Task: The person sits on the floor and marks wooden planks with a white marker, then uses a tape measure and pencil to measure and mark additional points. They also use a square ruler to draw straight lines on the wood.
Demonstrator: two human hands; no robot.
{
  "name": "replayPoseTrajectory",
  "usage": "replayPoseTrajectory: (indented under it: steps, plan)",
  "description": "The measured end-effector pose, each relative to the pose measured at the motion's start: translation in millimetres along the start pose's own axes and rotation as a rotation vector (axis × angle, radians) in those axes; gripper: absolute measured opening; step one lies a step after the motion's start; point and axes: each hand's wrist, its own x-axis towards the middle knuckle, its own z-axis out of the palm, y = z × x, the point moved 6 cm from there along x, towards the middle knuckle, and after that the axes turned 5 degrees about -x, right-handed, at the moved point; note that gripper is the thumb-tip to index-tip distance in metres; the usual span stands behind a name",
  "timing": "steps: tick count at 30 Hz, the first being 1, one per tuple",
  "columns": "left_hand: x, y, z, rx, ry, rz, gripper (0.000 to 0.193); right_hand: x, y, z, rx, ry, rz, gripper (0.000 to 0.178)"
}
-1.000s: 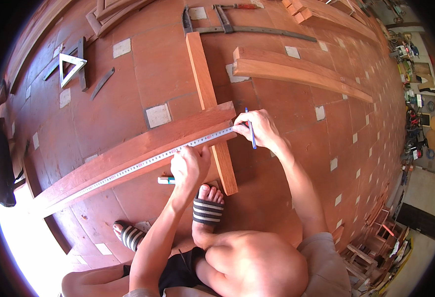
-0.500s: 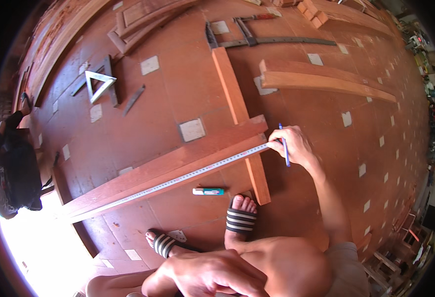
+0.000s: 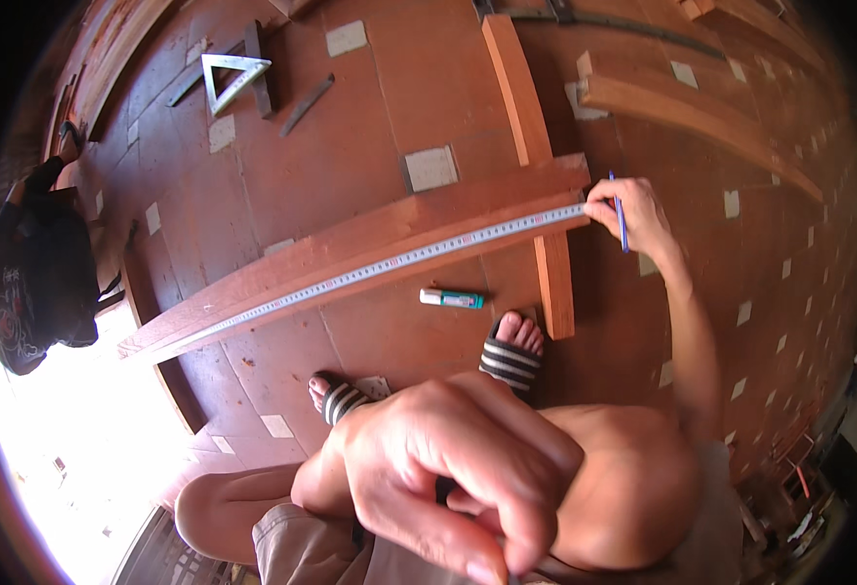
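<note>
A long reddish wooden beam (image 3: pixel 389 230) lies on the floor before me, slanting from the left up to the right. Along its near side runs a stretched white measuring tape (image 3: pixel 419 253). At the beam's right end my right hand (image 3: pixel 640 213) pinches the tape's end, with a blue pen (image 3: pixel 621 226) upright between its fingers. My left hand (image 3: pixel 458 448) is raised large and close over my knees. Its fingers are closed in a pinch; what they hold, if anything, is too hidden to name. The beam's right part rests across a shorter wooden piece (image 3: pixel 553 283).
A white and teal tube (image 3: pixel 453 298) lies near my sandalled feet. Beyond the beam are a triangular square (image 3: pixel 235 76) and a thin dark strip (image 3: pixel 307 104). Another beam (image 3: pixel 692 112) lies at right. A person in dark clothes (image 3: pixel 38 273) is at far left, beside bright light.
The view has shifted, so the beam, tape and tools appear higher and further right. My left hand has come up closer and larger. My right hand still pinches tape and pen.
</note>
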Motion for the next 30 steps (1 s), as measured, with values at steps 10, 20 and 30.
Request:
replayPoseTrajectory:
  steps: [10,20,30]
  plan:
    - [-79,62,-153,1.746,0.782,-0.476,0.047,-3,-3,-3,0.017,0.034,0.076,0.012]
    - [-197,69,-292,1.774,0.66,-1.154,0.075,-60,-56,13,0.063,-0.124,0.124,0.014]
    - [-198,90,-335,1.357,0.804,-1.699,0.103,-91,-67,66,0.167,-0.322,0.179,0.018]
